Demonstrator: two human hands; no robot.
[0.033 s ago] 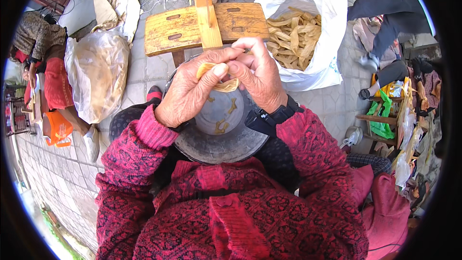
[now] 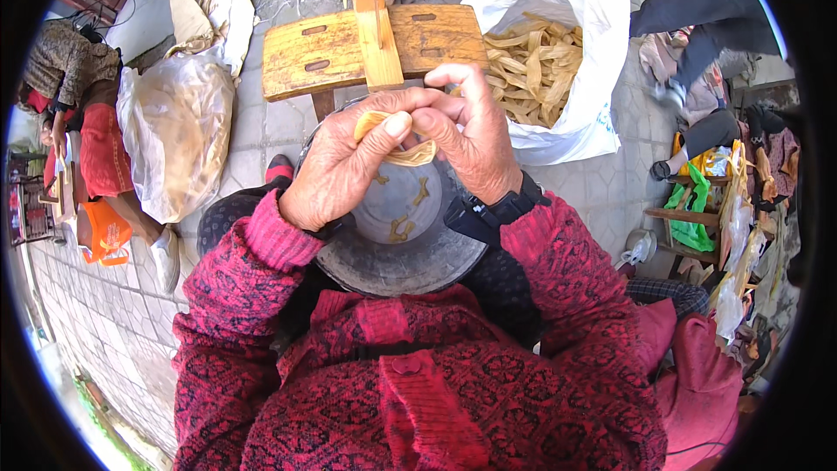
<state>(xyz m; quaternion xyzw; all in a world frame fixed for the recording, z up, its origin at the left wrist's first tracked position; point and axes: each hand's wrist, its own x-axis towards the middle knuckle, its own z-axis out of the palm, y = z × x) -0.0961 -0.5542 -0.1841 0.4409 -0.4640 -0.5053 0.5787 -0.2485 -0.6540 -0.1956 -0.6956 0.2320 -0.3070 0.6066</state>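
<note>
Over a round grey metal basin (image 2: pixel 388 271) in my lap, my two hands hold a thin, yellowish-tan, curled strip (image 2: pixel 413 155). My left hand (image 2: pixel 333 161) pinches it between thumb and fingers. Close against it, my right hand (image 2: pixel 478 141) has its thumb tip pressed to the strip, the forefinger arched above. The strip loops below the thumbs, and its far part is hidden by the fingers. Several small brownish scraps (image 2: pixel 398 228) lie on the basin's bottom.
Ahead stands a wooden bench (image 2: pixel 305 57) with an upright post (image 2: pixel 375 26). Beyond it to the right, a white sack (image 2: pixel 602 61) holds many tan strips (image 2: pixel 540 61). A clear plastic bag (image 2: pixel 179 135) and a person (image 2: pixel 78 78) are at left; another person's legs (image 2: pixel 706 17) show at right.
My hands stay nearly in place, with a small shift of the right fingers on the strip. At right, the other person's foot has moved slightly.
</note>
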